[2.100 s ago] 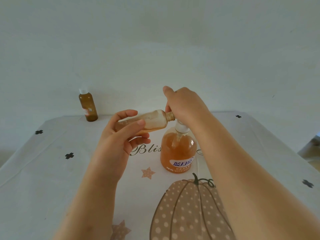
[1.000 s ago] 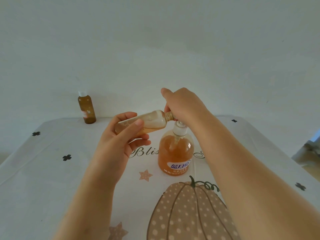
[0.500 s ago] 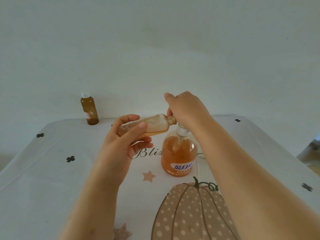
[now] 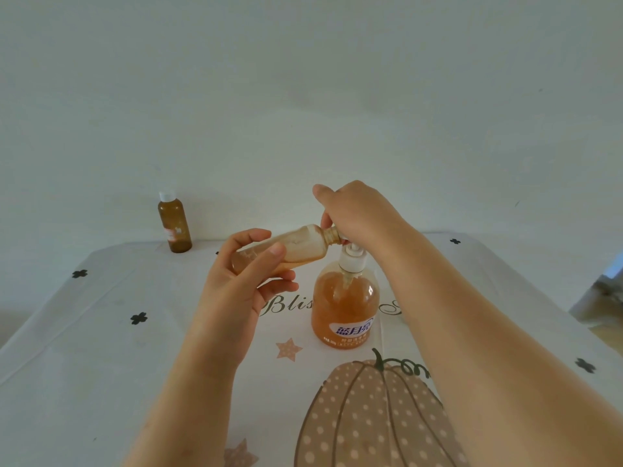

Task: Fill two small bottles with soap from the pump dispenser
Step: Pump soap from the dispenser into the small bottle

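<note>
An orange soap pump dispenser [image 4: 344, 308] with a white pump collar stands mid-table. My right hand [image 4: 357, 214] rests over its pump head, which it hides. My left hand [image 4: 242, 284] grips a small clear bottle [image 4: 300, 247], uncapped and lying nearly sideways, with its neck at the hidden nozzle. Some amber soap lies along the lower side of that bottle. A second small amber bottle [image 4: 174, 225] with a white cap stands upright at the table's far left edge.
The table [image 4: 84, 348] wears a white cloth printed with a dotted pumpkin, stars, black clovers and script lettering. A plain white wall rises right behind it. Floor shows past the right edge [image 4: 603, 298].
The view shifted slightly. My right hand bobbed down and back up on the pump head between frames, while my left hand kept the small bottle at the nozzle.
</note>
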The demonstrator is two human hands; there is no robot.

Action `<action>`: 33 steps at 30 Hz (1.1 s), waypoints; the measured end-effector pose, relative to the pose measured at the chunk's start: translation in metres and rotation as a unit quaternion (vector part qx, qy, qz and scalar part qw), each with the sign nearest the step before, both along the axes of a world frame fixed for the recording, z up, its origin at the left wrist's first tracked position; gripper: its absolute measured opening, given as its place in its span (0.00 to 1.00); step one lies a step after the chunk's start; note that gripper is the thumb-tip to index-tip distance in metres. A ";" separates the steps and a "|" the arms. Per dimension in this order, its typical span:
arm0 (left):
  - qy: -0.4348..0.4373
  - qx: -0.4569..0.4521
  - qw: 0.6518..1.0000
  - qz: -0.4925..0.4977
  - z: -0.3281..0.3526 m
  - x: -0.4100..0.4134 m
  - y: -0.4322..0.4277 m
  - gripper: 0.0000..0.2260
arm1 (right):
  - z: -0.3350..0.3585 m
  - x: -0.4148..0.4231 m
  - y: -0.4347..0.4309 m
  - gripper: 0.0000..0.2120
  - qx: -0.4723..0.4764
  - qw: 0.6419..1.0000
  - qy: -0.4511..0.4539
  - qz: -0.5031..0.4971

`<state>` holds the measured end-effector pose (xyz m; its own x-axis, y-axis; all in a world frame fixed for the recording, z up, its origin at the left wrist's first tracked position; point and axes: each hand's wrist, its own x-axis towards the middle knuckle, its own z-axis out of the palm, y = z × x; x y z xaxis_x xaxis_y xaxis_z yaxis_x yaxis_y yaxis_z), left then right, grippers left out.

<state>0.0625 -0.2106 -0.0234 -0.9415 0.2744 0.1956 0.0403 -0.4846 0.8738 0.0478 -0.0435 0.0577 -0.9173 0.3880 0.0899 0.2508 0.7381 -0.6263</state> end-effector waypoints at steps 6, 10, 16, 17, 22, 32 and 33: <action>-0.002 0.002 1.000 -0.004 -0.002 -0.001 -0.001 0.18 | -0.005 -0.003 0.001 0.26 0.010 1.000 0.005 -0.002; -0.007 -0.005 1.000 0.000 -0.003 -0.004 -0.002 0.18 | -0.012 -0.006 0.004 0.25 -0.004 1.000 0.017 -0.009; -0.020 -0.010 1.000 0.001 -0.004 -0.007 -0.003 0.19 | -0.017 -0.004 0.003 0.23 -0.030 0.999 0.024 -0.012; -0.022 -0.009 1.000 0.000 -0.003 -0.006 -0.003 0.20 | -0.017 -0.004 0.003 0.23 -0.034 0.999 0.022 -0.013; -0.028 -0.006 1.000 -0.005 -0.004 -0.005 -0.003 0.19 | -0.015 -0.002 0.003 0.22 -0.043 0.999 0.016 -0.016; -0.011 0.000 1.000 -0.020 -0.001 0.001 -0.003 0.19 | -0.001 0.002 -0.001 0.24 0.008 1.000 0.027 -0.008; -0.011 0.000 1.000 -0.019 0.000 0.001 -0.003 0.19 | 0.001 0.003 -0.002 0.24 0.015 1.000 0.023 -0.007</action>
